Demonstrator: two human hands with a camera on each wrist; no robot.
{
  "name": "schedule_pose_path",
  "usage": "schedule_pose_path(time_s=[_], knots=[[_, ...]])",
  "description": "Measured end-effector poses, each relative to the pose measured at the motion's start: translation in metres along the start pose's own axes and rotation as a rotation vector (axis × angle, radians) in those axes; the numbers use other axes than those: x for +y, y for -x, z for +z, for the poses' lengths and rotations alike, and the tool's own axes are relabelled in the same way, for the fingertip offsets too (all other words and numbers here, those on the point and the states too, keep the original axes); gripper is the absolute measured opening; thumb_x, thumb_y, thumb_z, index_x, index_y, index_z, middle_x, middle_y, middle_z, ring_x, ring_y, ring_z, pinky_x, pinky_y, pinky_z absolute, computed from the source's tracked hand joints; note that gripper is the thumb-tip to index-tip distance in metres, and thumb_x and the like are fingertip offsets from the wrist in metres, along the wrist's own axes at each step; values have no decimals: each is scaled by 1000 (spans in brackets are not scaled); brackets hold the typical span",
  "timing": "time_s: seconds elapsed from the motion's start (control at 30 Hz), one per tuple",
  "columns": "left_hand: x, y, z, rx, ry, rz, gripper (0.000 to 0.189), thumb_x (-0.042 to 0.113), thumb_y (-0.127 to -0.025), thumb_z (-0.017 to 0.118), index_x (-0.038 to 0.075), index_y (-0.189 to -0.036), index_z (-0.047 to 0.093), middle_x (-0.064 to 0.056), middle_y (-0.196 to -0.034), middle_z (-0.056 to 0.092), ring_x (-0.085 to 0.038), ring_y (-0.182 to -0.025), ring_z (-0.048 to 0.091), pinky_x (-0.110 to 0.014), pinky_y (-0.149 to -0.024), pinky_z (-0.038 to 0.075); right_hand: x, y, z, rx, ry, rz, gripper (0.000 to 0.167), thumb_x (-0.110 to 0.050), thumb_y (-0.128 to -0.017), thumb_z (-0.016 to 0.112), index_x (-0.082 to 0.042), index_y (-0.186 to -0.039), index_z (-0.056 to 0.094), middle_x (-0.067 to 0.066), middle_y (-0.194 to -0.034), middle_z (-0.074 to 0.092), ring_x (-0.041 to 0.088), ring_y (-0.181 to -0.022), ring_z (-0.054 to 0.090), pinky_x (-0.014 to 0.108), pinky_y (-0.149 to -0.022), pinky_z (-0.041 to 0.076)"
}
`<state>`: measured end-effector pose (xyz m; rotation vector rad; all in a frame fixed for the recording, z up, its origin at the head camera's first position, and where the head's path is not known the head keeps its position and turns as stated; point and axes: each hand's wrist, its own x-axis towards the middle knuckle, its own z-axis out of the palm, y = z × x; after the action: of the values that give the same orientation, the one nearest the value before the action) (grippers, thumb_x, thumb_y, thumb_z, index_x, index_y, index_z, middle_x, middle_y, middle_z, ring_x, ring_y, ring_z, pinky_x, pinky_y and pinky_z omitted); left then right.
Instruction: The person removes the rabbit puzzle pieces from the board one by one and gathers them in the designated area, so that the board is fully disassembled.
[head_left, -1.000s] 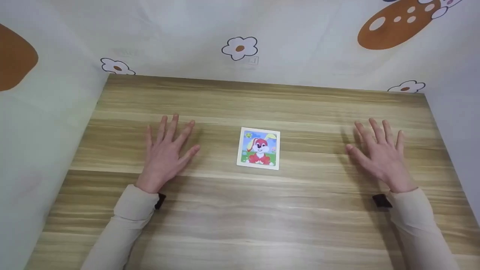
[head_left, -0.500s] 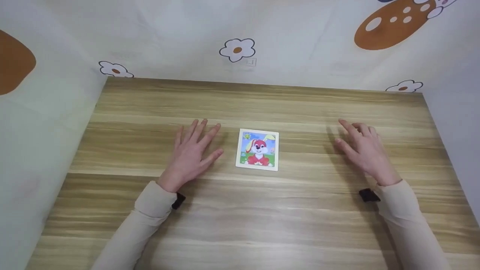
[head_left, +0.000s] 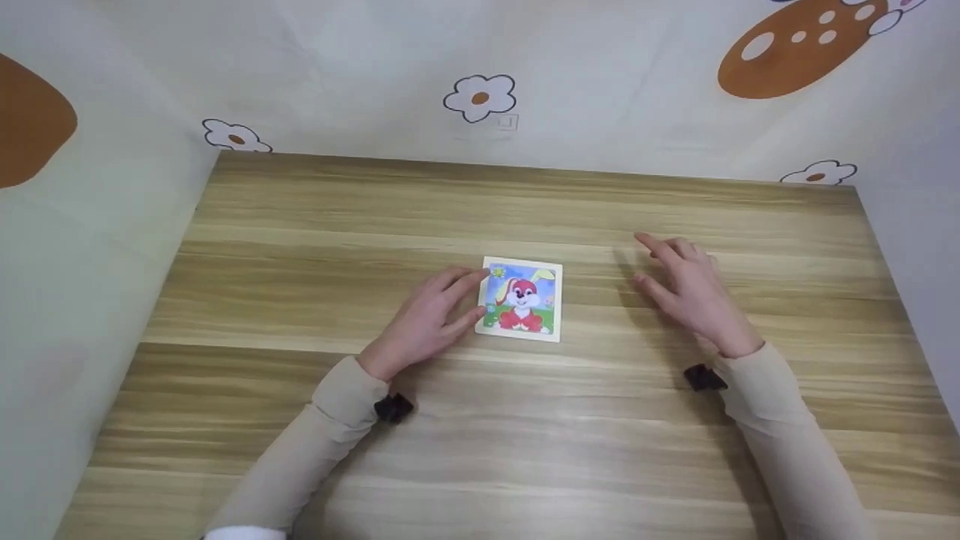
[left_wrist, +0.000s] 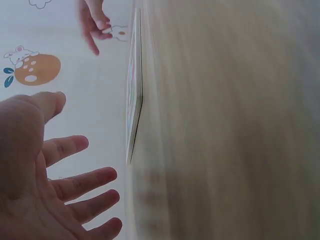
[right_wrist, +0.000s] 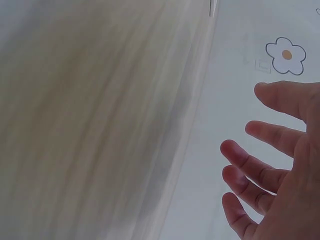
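Around the back and sides of your view, pale walls [head_left: 360, 67] stand with cartoon prints on them. Below them spreads your wood-grain desk [head_left: 555, 465], and over it reach your beige sleeves [head_left: 780, 427], one on each side. Your left hand [head_left: 420, 319] is at the left edge of the picture board [head_left: 521, 300], its thumb and fingers apart; from above, the tips of the thumb and a finger overlap that edge, while the left wrist view shows a gap between hand and board. Your right hand [head_left: 701, 296] hovers well to the right of it, thumb and fingers also apart, the fingers loosely bent. The board lies flat near the middle of the desk, pale-bordered, showing a red and white rabbit. Behind it, you see a printed flower [head_left: 480, 97] with an orange centre. Smallest are the black devices [head_left: 394, 407] at your cuffs.
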<state>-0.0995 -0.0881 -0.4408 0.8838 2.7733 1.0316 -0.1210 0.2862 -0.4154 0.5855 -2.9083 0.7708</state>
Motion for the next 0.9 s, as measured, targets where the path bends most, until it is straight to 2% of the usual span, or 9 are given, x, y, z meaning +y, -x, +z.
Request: schedule_pose_path(time_s=[0.3, 0.43, 0.57, 0.67, 0.8, 0.9], knots=[[1, -5, 15, 3, 51, 6, 41, 19, -92, 65, 6, -130, 59, -17, -125, 53, -33, -114, 45, -50, -96, 35, -17, -18, 14, -43, -44, -30, 55, -12, -89, 68, -4, -140, 49, 20, -110, 58, 35, -100, 48, 48, -83, 30], [0, -7, 21, -2, 36, -31, 41, 20, -88, 71, 10, -126, 63, -16, -126, 51, -33, -114, 41, -52, -94, 30, -23, -23, 21, -83, -62, -27, 54, -12, -89, 67, -3, -139, 50, 19, -109, 58, 34, -100, 47, 48, -84, 31], [0, -9, 24, -2, 65, -79, 40, 18, -84, 75, 13, -123, 67, -14, -126, 50, -33, -113, 37, -51, -94, 27, -30, -29, 27, -124, -86, -38, 49, -12, -89, 68, -1, -135, 54, 17, -103, 59, 33, -97, 48, 48, -85, 33], [1, -11, 24, -16, 86, -98, 40, 17, -84, 75, 16, -123, 68, -11, -129, 50, -32, -114, 36, -50, -94, 24, -36, -34, 30, -165, -140, -41, 44, -10, -89, 69, 0, -130, 57, 15, -102, 61, 31, -96, 51, 47, -87, 36], [1, -13, 24, -42, 87, -93, 38, 17, -86, 73, 18, -124, 68, -8, -131, 50, -30, -115, 36, -52, -95, 21, -45, -41, 34, -243, -243, -34, 36, -7, -90, 66, 1, -126, 61, 16, -112, 62, 30, -102, 54, 46, -91, 41], [0, -14, 23, -49, 103, -88, 36, 17, -87, 72, 18, -122, 69, -7, -132, 50, -30, -115, 36, -52, -95, 19, -51, -47, 38, -294, -300, -50, 32, -3, -91, 63, 2, -122, 63, 15, -111, 63, 29, -101, 55, 45, -89, 44]])
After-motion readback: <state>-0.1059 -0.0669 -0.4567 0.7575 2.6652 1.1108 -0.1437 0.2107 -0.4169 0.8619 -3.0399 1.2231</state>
